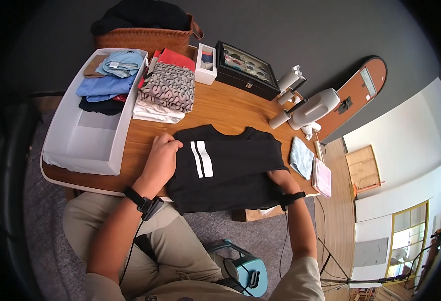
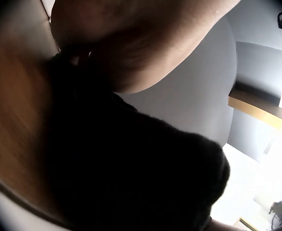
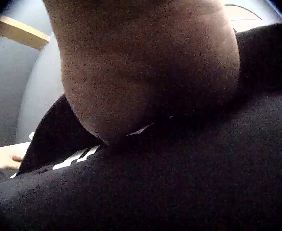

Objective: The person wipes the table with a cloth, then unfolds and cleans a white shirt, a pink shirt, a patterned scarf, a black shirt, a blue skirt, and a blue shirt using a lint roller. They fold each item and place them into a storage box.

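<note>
A black T-shirt (image 1: 240, 155) with two white stripes lies partly folded at the table's front edge, its lower part hanging over. At its left side, my left hand (image 1: 164, 154) pinches the fabric between thumb and fingers. My right hand (image 1: 280, 179) reaches in at the shirt's right side, where a fold of black cloth covers its fingers; I cannot tell whether they grip. Dark fabric (image 2: 141, 168) fills much of the left wrist view below the hand. The right wrist view has the palm (image 3: 146, 82) close against the black cloth, fingers hidden.
Left on the wooden table (image 1: 215, 108) stands a white box (image 1: 85, 153) with folded clothes. Behind the shirt are a patterned folded stack (image 1: 167, 85), a black display case (image 1: 248, 70) and a grey-white appliance (image 1: 313, 108). Folded cloths (image 1: 300, 158) lie at the right edge.
</note>
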Demonstrator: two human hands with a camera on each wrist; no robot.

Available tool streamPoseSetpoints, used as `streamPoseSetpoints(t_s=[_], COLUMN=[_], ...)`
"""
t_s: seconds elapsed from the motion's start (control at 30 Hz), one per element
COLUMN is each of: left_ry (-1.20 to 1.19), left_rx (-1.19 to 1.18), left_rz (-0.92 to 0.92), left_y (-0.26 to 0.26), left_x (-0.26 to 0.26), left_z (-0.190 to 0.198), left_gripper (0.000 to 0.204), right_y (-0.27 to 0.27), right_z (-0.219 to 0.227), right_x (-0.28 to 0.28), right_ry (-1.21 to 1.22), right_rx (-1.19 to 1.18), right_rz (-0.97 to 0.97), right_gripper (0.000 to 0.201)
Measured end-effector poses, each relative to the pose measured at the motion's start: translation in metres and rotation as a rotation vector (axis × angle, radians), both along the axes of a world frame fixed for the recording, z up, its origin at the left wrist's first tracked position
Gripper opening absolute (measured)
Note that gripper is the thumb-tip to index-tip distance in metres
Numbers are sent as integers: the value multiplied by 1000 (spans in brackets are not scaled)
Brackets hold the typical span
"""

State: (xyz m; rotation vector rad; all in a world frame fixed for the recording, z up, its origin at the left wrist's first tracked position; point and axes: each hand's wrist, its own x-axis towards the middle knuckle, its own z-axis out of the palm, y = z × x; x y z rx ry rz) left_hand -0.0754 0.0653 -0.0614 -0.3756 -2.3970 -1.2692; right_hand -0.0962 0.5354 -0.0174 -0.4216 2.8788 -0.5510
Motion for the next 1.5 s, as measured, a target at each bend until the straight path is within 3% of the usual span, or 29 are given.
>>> streamPoseSetpoints(t_s=[0.2, 0.27, 0.3, 0.43, 0.5, 0.53, 0.6, 0.63, 0.77, 0.83, 0.97, 1.07, 1.13, 1.17, 1.23, 1.33, 1.4, 1.43, 1.47, 1.5], left_ry=[-3, -18, -31, -42, 40, 42, 148, 61, -59, -20, -13, -23, 97, 101, -156, -445, -473, -499, -504, -573], left_rx=[-11, -6, -4, -1, -231, -231, -259, -374, -589, -616, -668, -626, -817, -645, -229, -222, -258, -282, -291, -95], left_rz=[-14, -19, -26, -38, 45, 44, -123, -218, -323, -301, -243, -219, -192, -237, -357, -483, -432, -368, -373, -336], left_y=[-1, -1, -1, 0, 2, 4, 11, 13, 11, 1, -12, -10, -10, -9, -4, -4, 2, 5, 8, 11], left_x=[-1, -1, -1, 6, 14, 19, 34, 43, 60, 63, 68, 80, 99, 113, 145, 182, 190, 193, 196, 197], left_z=[-4, -4, -4, 7, 21, 31, 51, 61, 42, 27, 26, 35, 50, 64, 80, 43, 23, 14, 6, -2], left_gripper=[14, 14, 15, 22, 29, 29, 40, 47, 59, 59, 58, 57, 53, 47, 24, 23, 26, 30, 30, 33], right_y=[-18, -20, -25, -8, -18, -25, -34, -31, -15, -2, 38, 56, 63, 68, 76, 82, 97, 104, 105, 102], right_z=[61, 78, 90, 94, 92, 88, 75, 69, 46, 41, 23, 13, -1, -13, -40, -83, -119, -137, -146, -158], right_x=[50, 64, 70, 70, 64, 60, 50, 45, 39, 39, 45, 71, 108, 128, 171, 212, 221, 223, 222, 220], right_ry=[-216, -439, -379, -569, -218, -216, 207, 244, 162, 41, 119, 318, 482, 515, 521, 430, 310, 205, 95, 86], right_rx=[-176, -303, -323, -554, -338, -339, -7, 35, 121, 115, 44, -46, -303, -445, -651, -789, -805, -870, -929, -965], right_rz=[-32, -82, 28, -55, -314, -315, -181, -45, 46, 46, 60, -62, -426, -513, -631, -776, -859, -895, -892, -893], right_gripper=[55, 50, 41, 35, 35, 35, 39, 48, 56, 59, 52, 41, 27, 23, 20, 17, 18, 30, 55, 62])
